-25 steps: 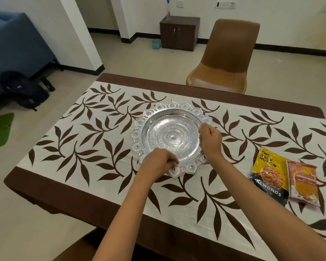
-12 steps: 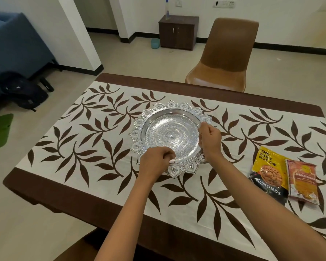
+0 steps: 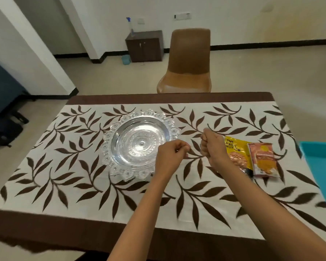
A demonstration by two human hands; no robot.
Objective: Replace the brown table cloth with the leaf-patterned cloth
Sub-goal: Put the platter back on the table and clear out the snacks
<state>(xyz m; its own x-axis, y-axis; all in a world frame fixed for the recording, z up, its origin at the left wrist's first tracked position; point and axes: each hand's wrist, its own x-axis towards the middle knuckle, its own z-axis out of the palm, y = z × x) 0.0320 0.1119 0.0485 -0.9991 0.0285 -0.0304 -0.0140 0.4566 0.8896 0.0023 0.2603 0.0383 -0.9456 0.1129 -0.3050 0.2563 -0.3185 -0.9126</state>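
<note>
- The leaf cloth (image 3: 79, 166) lies flat over the table, long axis left to right across my view, brown borders near and far. I judge it soft and light; I'd grip it by a corner.
- The plate (image 3: 139, 144) and two packets (image 3: 250, 157) rest on it.
- My left hand (image 3: 169, 157) and right hand (image 3: 213, 146) hover over it, fingers curled, apparently holding nothing.

On the leaf-patterned cloth (image 3: 68, 178), the plate (image 3: 137, 146) lies left of two packets (image 3: 252, 159).
</note>
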